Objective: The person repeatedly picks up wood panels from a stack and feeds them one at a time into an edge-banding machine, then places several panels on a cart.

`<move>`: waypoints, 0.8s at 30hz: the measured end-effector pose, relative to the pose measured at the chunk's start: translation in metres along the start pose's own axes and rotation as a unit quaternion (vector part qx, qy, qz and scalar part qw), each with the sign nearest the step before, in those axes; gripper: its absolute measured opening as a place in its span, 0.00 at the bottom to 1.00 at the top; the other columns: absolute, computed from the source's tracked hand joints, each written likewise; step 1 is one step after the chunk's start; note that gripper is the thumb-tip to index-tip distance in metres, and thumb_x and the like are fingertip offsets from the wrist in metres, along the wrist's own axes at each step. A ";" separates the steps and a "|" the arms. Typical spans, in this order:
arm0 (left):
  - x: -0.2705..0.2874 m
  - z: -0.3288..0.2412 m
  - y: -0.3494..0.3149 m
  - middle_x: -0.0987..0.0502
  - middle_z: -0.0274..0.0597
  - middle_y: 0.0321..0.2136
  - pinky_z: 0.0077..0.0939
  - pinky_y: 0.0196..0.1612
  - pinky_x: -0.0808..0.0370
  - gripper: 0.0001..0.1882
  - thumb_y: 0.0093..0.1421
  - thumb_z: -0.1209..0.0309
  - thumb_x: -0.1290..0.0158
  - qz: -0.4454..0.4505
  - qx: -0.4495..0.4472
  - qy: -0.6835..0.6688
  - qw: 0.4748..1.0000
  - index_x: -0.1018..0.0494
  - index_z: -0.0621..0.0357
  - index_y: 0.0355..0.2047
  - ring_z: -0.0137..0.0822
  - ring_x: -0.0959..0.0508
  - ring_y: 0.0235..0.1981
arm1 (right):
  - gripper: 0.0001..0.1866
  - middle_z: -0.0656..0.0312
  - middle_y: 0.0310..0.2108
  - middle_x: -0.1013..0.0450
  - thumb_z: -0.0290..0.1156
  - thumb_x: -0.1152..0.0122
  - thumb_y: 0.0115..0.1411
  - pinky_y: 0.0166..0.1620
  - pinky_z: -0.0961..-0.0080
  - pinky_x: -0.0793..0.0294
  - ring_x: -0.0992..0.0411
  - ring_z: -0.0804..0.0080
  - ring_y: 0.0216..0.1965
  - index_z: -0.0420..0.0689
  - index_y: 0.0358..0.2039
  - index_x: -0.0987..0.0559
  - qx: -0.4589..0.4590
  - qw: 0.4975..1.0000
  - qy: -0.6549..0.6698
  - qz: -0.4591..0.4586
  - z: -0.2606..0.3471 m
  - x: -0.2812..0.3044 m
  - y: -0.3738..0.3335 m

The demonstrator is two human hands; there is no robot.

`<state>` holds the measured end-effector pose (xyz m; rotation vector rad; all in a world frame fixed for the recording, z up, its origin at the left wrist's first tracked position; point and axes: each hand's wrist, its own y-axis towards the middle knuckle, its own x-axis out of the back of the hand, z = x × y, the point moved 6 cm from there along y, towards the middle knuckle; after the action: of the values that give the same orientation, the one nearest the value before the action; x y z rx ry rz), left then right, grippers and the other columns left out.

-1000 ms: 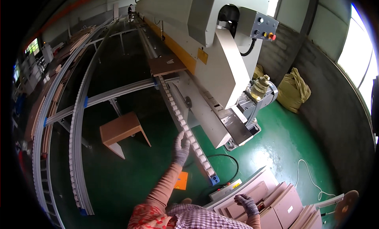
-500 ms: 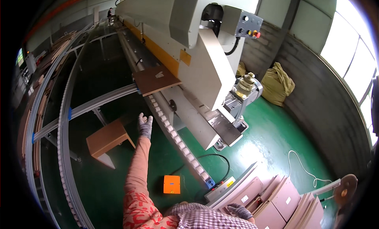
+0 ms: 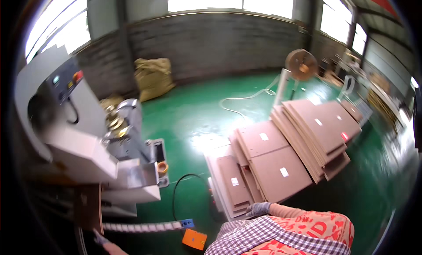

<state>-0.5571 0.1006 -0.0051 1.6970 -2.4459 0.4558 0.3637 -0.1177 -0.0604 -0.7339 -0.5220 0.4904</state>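
Low down at the left, the person's gloved left hand (image 3: 101,238) showed at the bottom edge, small and blurred. Its fingertips were at the near end of a brown board (image 3: 88,206); I cannot tell whether they touched it, or whether the fingers were spread or pressed together. The board lay at the left end of the visible stretch of a white roller rail (image 3: 140,227), beside a large pale machine (image 3: 83,154). A blue end cap (image 3: 187,224) finished the rail, with an orange square (image 3: 194,239) just beside it.

At lower centre, the gloved right hand (image 3: 258,209) was next to the near edge of the stacked brown panels (image 3: 281,172), some bearing white labels. I cannot tell its finger position or whether it gripped anything. Beyond, a yellowish sack (image 3: 154,79) stood on the green floor (image 3: 189,123) against a grey wall (image 3: 220,46).
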 end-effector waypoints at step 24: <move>-0.038 0.113 -0.417 0.22 0.48 0.33 0.27 0.35 0.22 0.12 0.51 0.73 0.36 0.434 -0.289 -0.104 0.847 0.24 0.61 0.36 0.44 0.23 0.29 | 0.23 0.51 0.47 0.25 0.45 0.43 0.60 0.56 0.65 0.34 0.29 0.56 0.51 0.42 0.50 0.24 0.052 0.979 0.107 -0.168 -0.092 0.024 -0.087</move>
<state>-0.1482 -0.0358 -0.0512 0.3669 -2.9553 -0.4107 0.4571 -0.2046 -0.0484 -0.5751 -0.4047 0.1197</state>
